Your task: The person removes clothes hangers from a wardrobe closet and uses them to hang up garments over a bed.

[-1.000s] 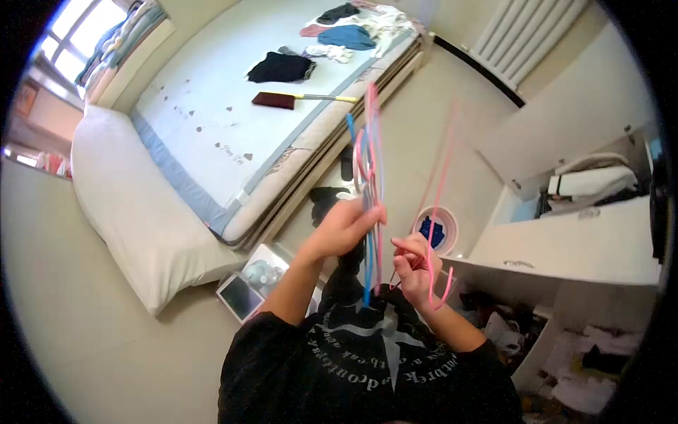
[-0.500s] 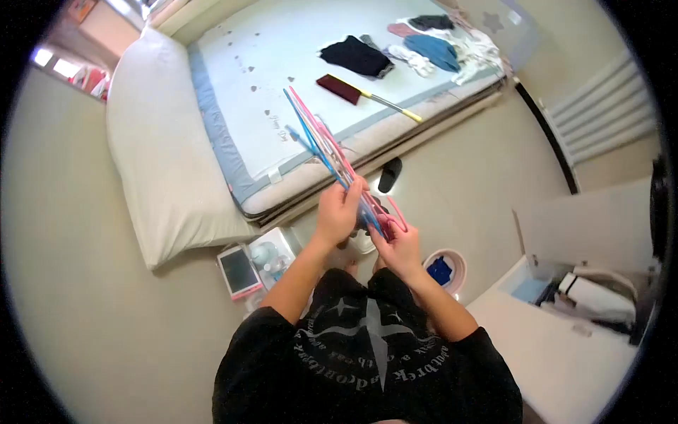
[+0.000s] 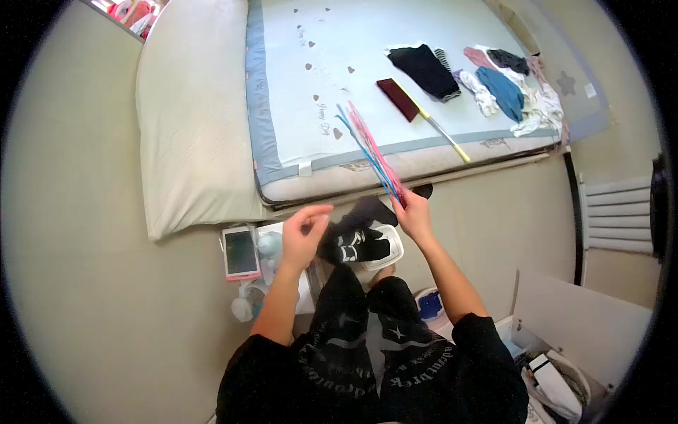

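Two bare hands (image 3: 302, 240) counted, one bundle of thin pink and blue hangers (image 3: 387, 177), exact number obscured, one maroon-bristled brush (image 3: 397, 99), one long cream pillow (image 3: 191, 127), one white-framed dark panel (image 3: 241, 252).

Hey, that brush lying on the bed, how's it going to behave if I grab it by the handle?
The brush will probably feel stiff along its slim handle, which runs straight. It may feel head-heavy, since the dark-red head is much wider than the handle. Rolling seems unlikely, with that broad head lying on the bed.
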